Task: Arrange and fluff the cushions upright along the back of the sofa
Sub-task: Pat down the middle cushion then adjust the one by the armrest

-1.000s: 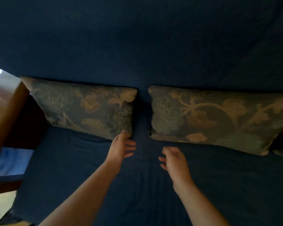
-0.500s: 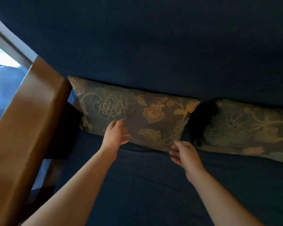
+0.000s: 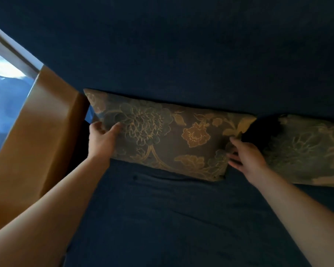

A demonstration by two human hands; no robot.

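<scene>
A grey-brown cushion with gold flowers (image 3: 168, 139) leans against the dark blue sofa back (image 3: 181, 54), its lower edge on the seat (image 3: 162, 218). My left hand (image 3: 102, 139) grips its left end, thumb on the front face and fingers behind the edge. At the cushion's right end, my right hand (image 3: 247, 157) has its fingers curled around the side edge. A second cushion of the same pattern (image 3: 304, 149) leans against the back to the right, apart from the first by a dark gap.
A wooden armrest (image 3: 37, 143) runs along the sofa's left side, close to the left cushion's end. Beyond it are a window frame (image 3: 10, 49) and bright light. The blue seat stretches toward me.
Both hands rose from the cushion's lower edge to its two ends and took hold. The view moved closer and slightly left.
</scene>
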